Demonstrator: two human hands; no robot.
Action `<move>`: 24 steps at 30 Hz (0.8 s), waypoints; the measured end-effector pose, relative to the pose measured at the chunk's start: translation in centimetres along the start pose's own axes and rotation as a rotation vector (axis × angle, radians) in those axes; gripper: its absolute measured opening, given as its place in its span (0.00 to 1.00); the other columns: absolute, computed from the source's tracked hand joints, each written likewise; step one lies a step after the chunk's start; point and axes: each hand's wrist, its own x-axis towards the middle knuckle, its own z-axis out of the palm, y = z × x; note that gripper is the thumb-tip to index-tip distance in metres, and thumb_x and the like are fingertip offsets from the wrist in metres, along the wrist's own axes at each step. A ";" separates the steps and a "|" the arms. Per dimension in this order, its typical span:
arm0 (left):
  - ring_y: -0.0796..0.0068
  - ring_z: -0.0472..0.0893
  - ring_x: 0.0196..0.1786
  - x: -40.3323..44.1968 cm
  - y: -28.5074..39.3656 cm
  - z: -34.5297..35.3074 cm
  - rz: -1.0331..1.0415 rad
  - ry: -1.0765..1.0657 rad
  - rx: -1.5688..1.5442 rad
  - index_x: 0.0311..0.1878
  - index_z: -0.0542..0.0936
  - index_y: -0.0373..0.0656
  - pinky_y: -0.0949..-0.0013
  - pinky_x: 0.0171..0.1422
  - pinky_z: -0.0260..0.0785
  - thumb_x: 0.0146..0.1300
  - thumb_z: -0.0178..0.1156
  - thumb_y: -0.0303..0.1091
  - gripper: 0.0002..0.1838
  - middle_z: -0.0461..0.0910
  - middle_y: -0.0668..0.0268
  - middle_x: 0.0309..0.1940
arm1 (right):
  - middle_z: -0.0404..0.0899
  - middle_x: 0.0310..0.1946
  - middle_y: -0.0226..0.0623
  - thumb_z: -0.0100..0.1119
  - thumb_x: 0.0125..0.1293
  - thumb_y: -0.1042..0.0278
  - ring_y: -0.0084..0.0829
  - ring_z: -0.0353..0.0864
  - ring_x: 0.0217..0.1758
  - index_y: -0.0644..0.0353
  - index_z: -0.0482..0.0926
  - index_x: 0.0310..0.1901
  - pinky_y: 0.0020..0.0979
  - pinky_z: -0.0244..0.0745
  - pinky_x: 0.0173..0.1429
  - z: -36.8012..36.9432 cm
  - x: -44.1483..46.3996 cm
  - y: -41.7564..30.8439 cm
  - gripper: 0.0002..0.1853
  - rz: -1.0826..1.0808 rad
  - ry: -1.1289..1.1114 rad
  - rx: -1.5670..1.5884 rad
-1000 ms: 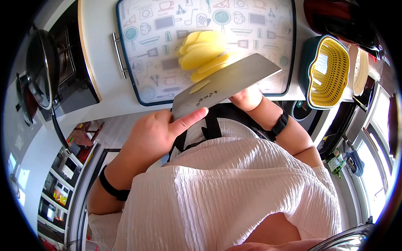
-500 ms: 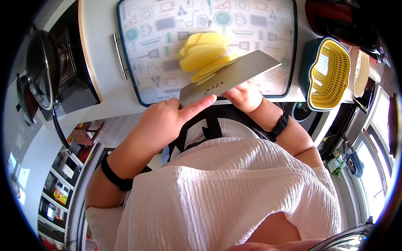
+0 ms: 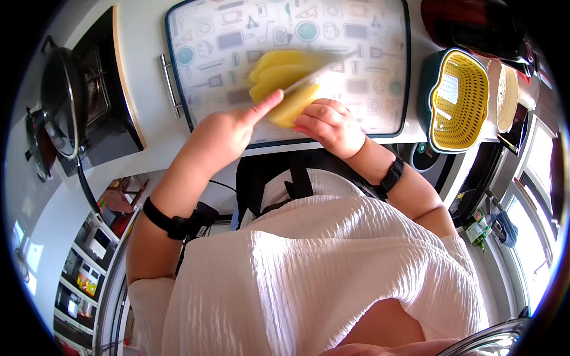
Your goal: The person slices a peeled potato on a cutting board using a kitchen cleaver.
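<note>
My left hand (image 3: pixel 222 139) is closed around the handle of a cleaver (image 3: pixel 314 75), one finger stretched along the blade. Seen nearly edge-on and blurred by motion, the blade stands between a peeled potato piece (image 3: pixel 292 108) and a stack of yellow potato slices (image 3: pixel 279 65). Curled fingers of my right hand (image 3: pixel 332 126) hold the potato piece from its right side. Under all of this lies a white cutting board (image 3: pixel 208 71) printed with kitchen utensils. The cleaver's handle is hidden in my left hand.
Right of the board stands a yellow colander in a dark green basin (image 3: pixel 433 115), with a round cream container (image 3: pixel 504 101) beside it. A lidded pan (image 3: pixel 62 101) and a dark stove (image 3: pixel 101 89) are at the left. A metal handle (image 3: pixel 170 86) is by the board's left edge.
The cleaver has turned from lying broadside over the near slices to edge-on at the potato. My left hand moved slightly up, and my right hand left the blade and took hold of the potato.
</note>
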 end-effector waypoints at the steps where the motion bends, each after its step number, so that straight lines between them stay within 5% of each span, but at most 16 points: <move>1: 0.53 0.79 0.25 0.1 0.0 -0.3 -0.013 0.028 -0.046 0.77 0.59 0.70 0.56 0.33 0.74 0.63 0.54 0.21 0.42 0.77 0.54 0.24 | 0.79 0.42 0.31 0.75 0.50 0.68 0.36 0.81 0.46 0.55 0.83 0.43 0.36 0.80 0.49 -0.1 0.0 0.0 0.16 0.005 -0.005 -0.005; 6: 0.52 0.78 0.26 -1.5 0.5 -1.7 -0.142 0.128 -0.185 0.77 0.60 0.66 0.54 0.34 0.72 0.62 0.56 0.20 0.42 0.77 0.54 0.24 | 0.79 0.42 0.31 0.76 0.51 0.70 0.37 0.80 0.46 0.52 0.83 0.44 0.36 0.79 0.48 0.1 -0.2 -0.2 0.17 0.025 -0.001 -0.004; 13: 0.60 0.76 0.22 -5.0 1.5 -1.9 0.146 0.156 0.112 0.74 0.68 0.65 0.59 0.30 0.73 0.56 0.60 0.20 0.42 0.70 0.62 0.19 | 0.81 0.43 0.31 0.75 0.51 0.70 0.38 0.81 0.45 0.53 0.84 0.43 0.37 0.79 0.50 0.3 0.0 -0.9 0.16 0.087 0.017 -0.023; 14: 0.58 0.76 0.25 -5.4 2.3 -2.3 0.145 0.093 0.125 0.70 0.73 0.58 0.59 0.31 0.72 0.54 0.60 0.18 0.38 0.71 0.61 0.23 | 0.82 0.44 0.33 0.75 0.51 0.72 0.39 0.81 0.46 0.54 0.84 0.45 0.37 0.79 0.50 0.2 -0.1 -1.0 0.17 0.091 0.011 -0.020; 24: 0.61 0.75 0.22 -6.0 4.1 -2.1 0.229 0.016 0.299 0.71 0.72 0.64 0.61 0.27 0.72 0.57 0.61 0.23 0.37 0.68 0.64 0.22 | 0.80 0.48 0.36 0.72 0.45 0.76 0.44 0.81 0.49 0.53 0.83 0.48 0.42 0.79 0.49 1.2 -1.7 -0.6 0.24 0.176 -0.001 -0.041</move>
